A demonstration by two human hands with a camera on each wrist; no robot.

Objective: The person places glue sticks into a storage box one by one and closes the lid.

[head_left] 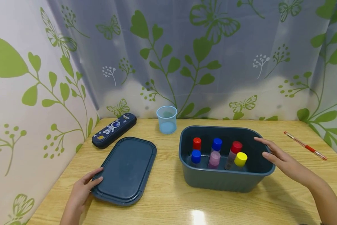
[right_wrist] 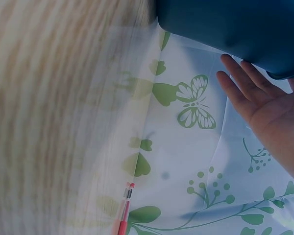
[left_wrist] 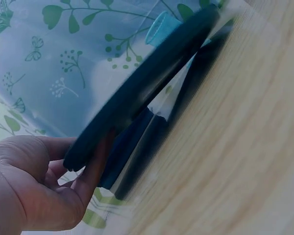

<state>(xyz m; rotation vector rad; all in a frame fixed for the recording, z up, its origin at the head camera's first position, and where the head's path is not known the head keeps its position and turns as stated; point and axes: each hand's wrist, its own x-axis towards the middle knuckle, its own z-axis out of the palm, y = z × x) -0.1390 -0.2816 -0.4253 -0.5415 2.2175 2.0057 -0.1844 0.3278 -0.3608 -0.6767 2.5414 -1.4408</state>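
My left hand pinches the near left edge of a dark blue-grey plastic lid, thumb on top and fingers beneath. In the left wrist view the lid is tilted, raised off the table at the held side. A matching deep bin stands upright on the right. Inside it are several small bottles with coloured caps, among them a yellow cap, a pink one and a dark red one. My right hand is at the bin's right rim, fingers extended; the right wrist view shows fingertips beside the outer wall.
Behind the lid lies a dark pencil case with an astronaut print. A clear blue cup stands at the table's back edge. A red pen lies at the far right. A leaf-patterned curtain borders the wooden table.
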